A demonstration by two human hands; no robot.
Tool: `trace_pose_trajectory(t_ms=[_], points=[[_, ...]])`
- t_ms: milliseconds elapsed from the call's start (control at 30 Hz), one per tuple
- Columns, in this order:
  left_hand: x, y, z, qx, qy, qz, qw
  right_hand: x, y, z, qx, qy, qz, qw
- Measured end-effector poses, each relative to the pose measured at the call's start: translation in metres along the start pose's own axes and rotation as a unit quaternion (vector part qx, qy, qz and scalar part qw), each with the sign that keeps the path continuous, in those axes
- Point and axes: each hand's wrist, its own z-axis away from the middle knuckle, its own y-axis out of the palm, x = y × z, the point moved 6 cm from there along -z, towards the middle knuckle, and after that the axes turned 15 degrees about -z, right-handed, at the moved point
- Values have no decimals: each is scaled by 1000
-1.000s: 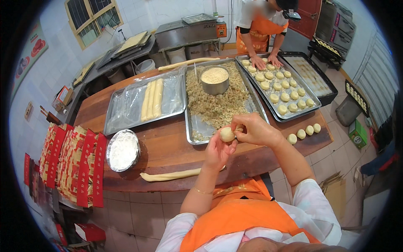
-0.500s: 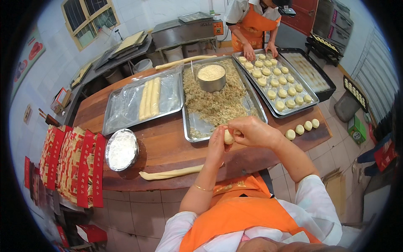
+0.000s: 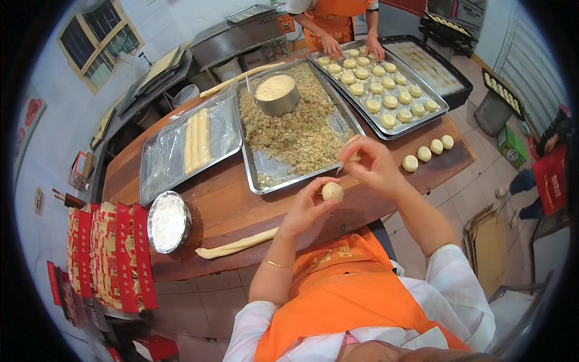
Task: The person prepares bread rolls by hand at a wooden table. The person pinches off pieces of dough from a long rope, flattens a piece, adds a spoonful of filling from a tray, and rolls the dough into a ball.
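My left hand [image 3: 307,208] is closed round a filled-looking dough ball [image 3: 332,192], which sits at the fingertips above the table's front edge. Just up and to the right, my right hand [image 3: 377,166] is apart from the ball, its fingertips pinching a small pale scrap of dough [image 3: 354,158]. Behind both hands lies a metal tray [image 3: 263,188] heaped with crumbly filling [image 3: 295,136]. A round metal tin [image 3: 280,106] of pale crumbs stands in that filling. On the table to the left of my left hand rests a long dough rope [image 3: 238,244].
A bowl of white flour [image 3: 168,222] stands at left, beside stacked red packaging [image 3: 114,256]. A plastic-lined tray holds dough strips [image 3: 198,140]. Several dough balls [image 3: 424,154] line the right edge. A co-worker's hands [image 3: 330,46] work over a tray of dough rounds [image 3: 391,101].
My right hand has pulled away from the dough ball, up and to the right, with a dough scrap in its fingertips. The ball stays in my left hand. The whole view has shifted slightly.
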Motion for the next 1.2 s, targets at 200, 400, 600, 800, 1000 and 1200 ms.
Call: trace_pose_trajectory(t_ms=[200,400,600,800,1000,1200], points=[[31,38,-4,-67,62,-320,943,-88,-68,92,-4,70,399,914],[60,54,-12,-50,80,-457,884,-106,-76,129,-82,72,424,899],[66,44,-41,-49,-102,-211,971,-66,-99,134,-242,-4,375,895],[61,88,-93,5,82,-664,744,-46,-104,138,-276,-36,352,894],[65,94,-96,40,99,-711,695,-56,-117,145,-283,-29,336,898],[68,94,-98,67,89,-704,701,-59,-125,139,-288,-18,325,901]])
